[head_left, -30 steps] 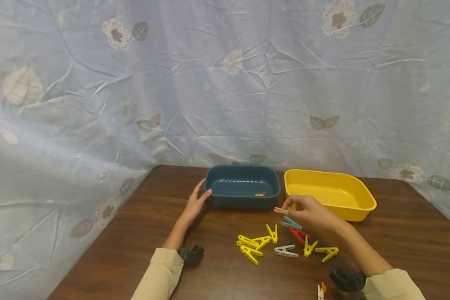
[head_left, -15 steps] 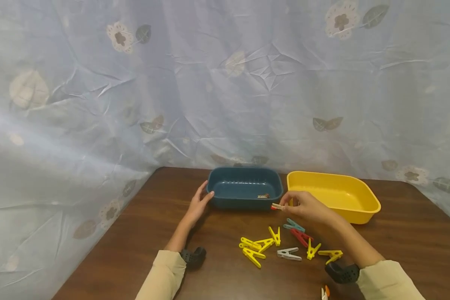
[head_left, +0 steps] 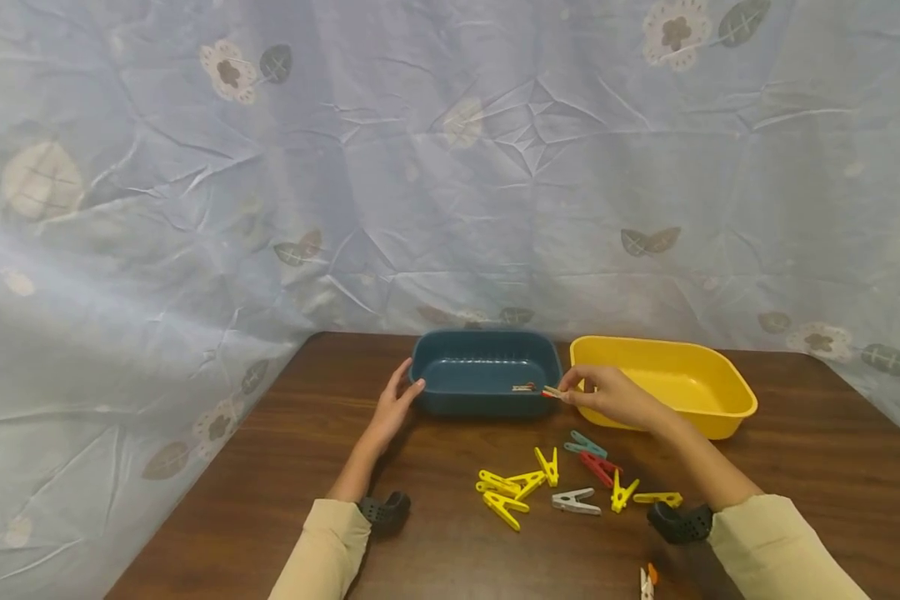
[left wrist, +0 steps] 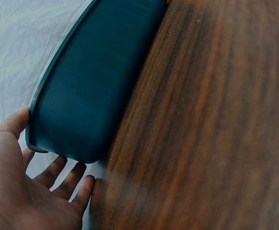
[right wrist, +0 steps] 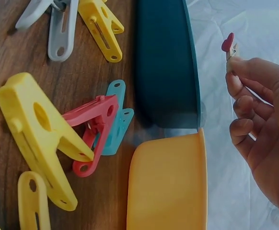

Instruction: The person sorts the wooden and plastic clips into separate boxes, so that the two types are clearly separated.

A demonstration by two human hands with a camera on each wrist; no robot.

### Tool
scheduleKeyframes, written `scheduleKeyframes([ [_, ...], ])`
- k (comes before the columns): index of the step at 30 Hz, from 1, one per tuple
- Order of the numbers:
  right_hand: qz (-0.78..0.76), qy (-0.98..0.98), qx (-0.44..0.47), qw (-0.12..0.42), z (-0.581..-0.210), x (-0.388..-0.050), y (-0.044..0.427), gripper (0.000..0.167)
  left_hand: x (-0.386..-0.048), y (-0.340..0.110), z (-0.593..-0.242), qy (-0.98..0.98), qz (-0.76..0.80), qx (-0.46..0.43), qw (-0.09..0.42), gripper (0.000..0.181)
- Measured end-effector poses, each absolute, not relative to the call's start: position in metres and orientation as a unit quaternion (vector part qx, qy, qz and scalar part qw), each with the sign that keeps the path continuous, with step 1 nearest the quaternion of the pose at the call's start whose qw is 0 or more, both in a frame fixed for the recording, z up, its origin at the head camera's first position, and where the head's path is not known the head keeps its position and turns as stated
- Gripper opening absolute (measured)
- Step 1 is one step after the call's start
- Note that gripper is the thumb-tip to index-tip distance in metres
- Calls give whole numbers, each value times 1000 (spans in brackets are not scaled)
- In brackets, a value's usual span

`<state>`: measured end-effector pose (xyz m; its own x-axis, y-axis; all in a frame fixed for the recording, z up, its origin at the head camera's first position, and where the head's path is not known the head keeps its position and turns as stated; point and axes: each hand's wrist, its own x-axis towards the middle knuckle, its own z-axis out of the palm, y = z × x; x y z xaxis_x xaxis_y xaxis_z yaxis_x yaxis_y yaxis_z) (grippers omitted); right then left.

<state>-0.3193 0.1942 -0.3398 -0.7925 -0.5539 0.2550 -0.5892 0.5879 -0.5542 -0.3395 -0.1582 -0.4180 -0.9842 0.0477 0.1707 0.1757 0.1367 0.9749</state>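
My right hand (head_left: 617,398) pinches a small wooden clothespin (head_left: 552,392) between thumb and index finger. In the right wrist view the clothespin carries a red heart-like piece (right wrist: 227,42). It is held over the right front corner of the dark blue bin (head_left: 487,406). One or more small wooden clothespins (head_left: 523,387) lie inside that bin, near its right front. My left hand (head_left: 390,412) rests at the bin's left end, fingers mostly straight. The left wrist view has the thumb (left wrist: 17,120) at the rim and the other fingers by the end wall.
A yellow bin (head_left: 675,417) stands right of the blue one. Nearer lie several yellow plastic clothespins (head_left: 504,508), a grey one (head_left: 576,502), a red one (head_left: 597,468) and a teal one (head_left: 587,444). A white clothespin with an orange piece (head_left: 647,583) lies at the near edge of view.
My right hand has lifted and moved slightly left, bringing the small clothespin from in front of the blue bin to over its right front corner. My left hand has stayed at the bin.
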Motion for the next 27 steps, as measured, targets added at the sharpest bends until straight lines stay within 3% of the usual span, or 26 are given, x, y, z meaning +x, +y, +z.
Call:
scheduleKeyframes([
  [9,320,-890,322,34,-338,-329,185,5,-320,-154,-393,-758,-646,-79,39,59],
  [27,301,-909,285,30,-335,-351,157,6,-327,-156,-402,-749,-657,-76,41,60],
])
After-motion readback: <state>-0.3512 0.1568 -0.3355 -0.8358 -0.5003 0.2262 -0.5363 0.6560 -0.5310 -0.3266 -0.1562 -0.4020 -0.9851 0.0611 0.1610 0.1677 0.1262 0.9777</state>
